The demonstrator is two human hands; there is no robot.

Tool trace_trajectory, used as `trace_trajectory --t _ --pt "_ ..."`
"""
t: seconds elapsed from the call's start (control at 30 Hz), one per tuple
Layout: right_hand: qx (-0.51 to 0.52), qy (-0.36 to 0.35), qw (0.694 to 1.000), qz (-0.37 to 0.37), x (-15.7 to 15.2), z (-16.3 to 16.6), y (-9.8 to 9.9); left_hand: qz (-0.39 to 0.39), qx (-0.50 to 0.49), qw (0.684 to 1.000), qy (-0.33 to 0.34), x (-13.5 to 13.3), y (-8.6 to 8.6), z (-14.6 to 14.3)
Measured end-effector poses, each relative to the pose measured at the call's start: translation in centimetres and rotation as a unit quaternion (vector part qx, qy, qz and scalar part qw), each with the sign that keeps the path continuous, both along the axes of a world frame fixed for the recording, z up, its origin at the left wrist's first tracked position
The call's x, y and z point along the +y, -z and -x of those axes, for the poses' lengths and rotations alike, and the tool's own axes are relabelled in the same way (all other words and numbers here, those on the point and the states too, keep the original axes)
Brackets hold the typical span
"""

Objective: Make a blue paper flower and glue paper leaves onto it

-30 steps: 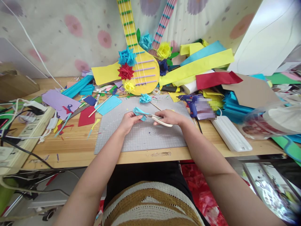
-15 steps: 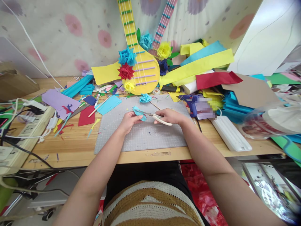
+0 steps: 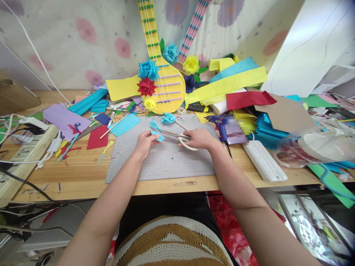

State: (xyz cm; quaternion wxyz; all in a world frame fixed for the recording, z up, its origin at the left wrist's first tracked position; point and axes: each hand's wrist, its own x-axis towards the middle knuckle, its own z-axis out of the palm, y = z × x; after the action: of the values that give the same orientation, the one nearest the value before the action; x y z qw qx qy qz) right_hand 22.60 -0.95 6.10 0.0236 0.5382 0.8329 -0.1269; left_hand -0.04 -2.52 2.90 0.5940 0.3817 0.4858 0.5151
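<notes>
- Nearest: one striped knit top point(image 3: 172, 240), worn by me, in front of one wooden table point(image 3: 77, 183).
- Work surface: one grey cutting mat point(image 3: 166, 168), lying flat on the table, beneath both my hands.
- My left hand point(image 3: 143, 144): closed, pinching one light-blue paper piece point(image 3: 158, 136) between thumb and fingers, over the mat.
- My right hand point(image 3: 198, 139): gripping the white handles of one pair of scissors point(image 3: 172, 133). Two blades point left, toward the paper piece; I cannot tell whether they are fully closed.
- At the blade tips: one light-blue paper twist point(image 3: 155, 125). I cannot tell whether it touches the blades.
- Far part of the mat: one light-blue paper flower point(image 3: 168, 118) and one thin stick point(image 3: 181, 125) beside it.
- Left of the mat: one red sheet point(image 3: 97, 137) and one lilac sheet point(image 3: 65, 120), well apart from my left hand.
- Right of the mat: one blue glue gun point(image 3: 220, 127) and one long white box point(image 3: 264, 160).
- Behind the mat: one yellow guitar model point(image 3: 173, 96). Three flowers line its left side: one blue flower point(image 3: 148, 69), one red flower point(image 3: 146, 87), one yellow flower point(image 3: 149, 103). Four lilac bars point(image 3: 168, 84) cross its body.
- Farthest: one pink guitar neck point(image 3: 191, 34), tilted right, before one floral-print sheet point(image 3: 108, 22).
</notes>
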Motion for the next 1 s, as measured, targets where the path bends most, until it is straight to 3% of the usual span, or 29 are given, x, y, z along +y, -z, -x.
trace_trajectory --t 0.13,0.23,0.27,0.37,0.47,0.63,0.8,0.9,1.0 --pt "0.044 0.025 0.999 -0.018 -0.1 -0.1 -0.2 -0.019 -0.003 0.999 -0.043 0.1 0.1 0.1" --pt "0.164 0.064 0.984 0.015 -0.4 0.9 -0.2 -0.036 0.013 0.999 0.006 -0.1 0.0 0.0" --pt "0.238 0.068 0.967 0.052 -0.5 1.5 -0.1 -0.04 0.021 0.999 0.032 -0.2 0.0 -0.1" --pt "0.462 0.062 0.867 0.175 -0.8 3.2 0.3 -0.066 0.06 0.993 0.077 -0.6 0.2 -0.6" --pt "0.52 0.079 0.826 0.205 -1.0 4.5 0.9 -0.111 0.107 0.986 0.058 -0.6 0.7 -0.8" --pt "0.539 0.103 0.812 0.197 -0.8 5.2 1.8 -0.097 0.133 0.986 0.011 -0.3 1.3 -1.1" --pt "0.521 0.129 0.832 0.139 -0.2 5.4 2.6 -0.115 0.172 0.978 0.007 -0.4 1.1 -1.5" --pt "0.5 0.156 0.845 0.11 0.3 4.7 2.8 -0.194 0.238 0.952 -0.022 0.1 0.9 -0.9" --pt "0.474 0.198 0.854 0.083 0.8 3.6 2.9 -0.263 0.335 0.904 -0.043 1.4 0.7 -0.1"
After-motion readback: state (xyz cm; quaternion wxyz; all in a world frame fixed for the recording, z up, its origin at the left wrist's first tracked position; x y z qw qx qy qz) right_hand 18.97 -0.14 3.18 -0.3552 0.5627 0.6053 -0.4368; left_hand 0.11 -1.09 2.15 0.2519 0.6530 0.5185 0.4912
